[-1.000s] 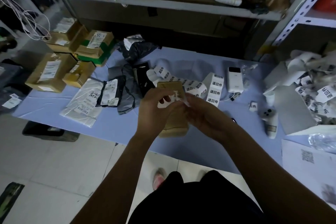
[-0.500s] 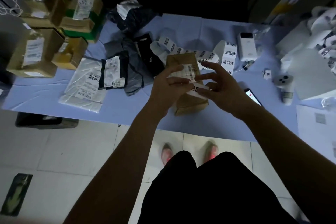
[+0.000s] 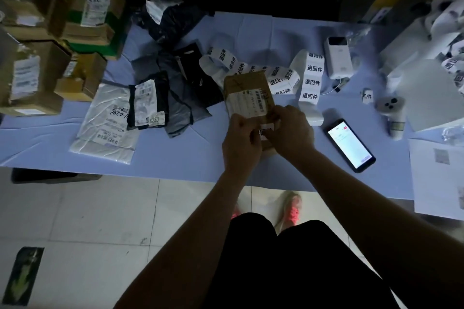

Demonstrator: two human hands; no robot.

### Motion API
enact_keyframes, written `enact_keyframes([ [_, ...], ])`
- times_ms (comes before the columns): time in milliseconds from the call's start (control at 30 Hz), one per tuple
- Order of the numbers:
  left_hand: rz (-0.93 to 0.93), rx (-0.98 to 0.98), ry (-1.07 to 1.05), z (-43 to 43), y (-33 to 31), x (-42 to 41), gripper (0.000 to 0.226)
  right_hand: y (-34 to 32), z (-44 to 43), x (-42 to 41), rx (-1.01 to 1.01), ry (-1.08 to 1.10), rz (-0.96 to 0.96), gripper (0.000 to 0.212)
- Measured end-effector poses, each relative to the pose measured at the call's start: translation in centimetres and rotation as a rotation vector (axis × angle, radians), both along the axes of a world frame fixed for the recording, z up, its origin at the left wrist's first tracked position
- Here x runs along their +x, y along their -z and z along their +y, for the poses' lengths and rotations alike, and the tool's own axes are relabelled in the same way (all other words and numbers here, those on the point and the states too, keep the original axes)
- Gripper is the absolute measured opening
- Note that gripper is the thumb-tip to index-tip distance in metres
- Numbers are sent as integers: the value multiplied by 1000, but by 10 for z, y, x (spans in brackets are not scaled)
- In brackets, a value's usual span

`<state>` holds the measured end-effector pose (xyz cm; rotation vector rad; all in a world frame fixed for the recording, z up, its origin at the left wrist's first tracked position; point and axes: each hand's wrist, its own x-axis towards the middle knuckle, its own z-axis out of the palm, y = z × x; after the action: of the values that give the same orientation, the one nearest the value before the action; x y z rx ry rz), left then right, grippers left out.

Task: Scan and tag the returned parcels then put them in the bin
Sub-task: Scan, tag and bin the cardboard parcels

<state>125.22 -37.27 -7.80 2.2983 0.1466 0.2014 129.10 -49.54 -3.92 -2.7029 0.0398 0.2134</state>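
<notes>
Left hand [image 3: 241,139], fingers curled, grips the parcel [image 3: 247,90]; right hand [image 3: 292,133] pinches a tag [image 3: 266,130] against it. Phone [image 3: 350,145] lies at 3 o'clock, label strip [image 3: 311,75] at 12.

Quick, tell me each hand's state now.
Left hand: grips the near end of the brown parcel.
Right hand: pinches the white tag onto that parcel.

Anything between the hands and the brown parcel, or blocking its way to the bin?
Nothing stands between them: the left hand and right hand both hold the near end of the brown parcel, on either side of the white tag. No bin is identifiable in view, so that path cannot be judged.
</notes>
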Motion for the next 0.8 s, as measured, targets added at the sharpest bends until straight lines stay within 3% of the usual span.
enact_keyframes([
  [67,23,68,-4,3,6,-2,17,5,-4,-7,-99,28,-57,29],
  [133,9,72,-60,7,10,-8,10,13,-12,-14,12,135,-4,34],
  [300,256,-191,-281,9,15,-17,52,23,-36,-10,793,467,398,56],
  [400,406,-527,-200,8,11,-17,57,22,-44,-6,902,250,424,29],
  [467,438,-592,-176,4,4,-19,58,18,-46,-5,942,129,421,23],
  [600,364,-551,-280,-1,-24,-28,56,0,-47,-1,915,-27,337,21],
  [800,72,-516,-429,21,-107,-51,44,-64,-13,14,1059,-305,297,34],
])
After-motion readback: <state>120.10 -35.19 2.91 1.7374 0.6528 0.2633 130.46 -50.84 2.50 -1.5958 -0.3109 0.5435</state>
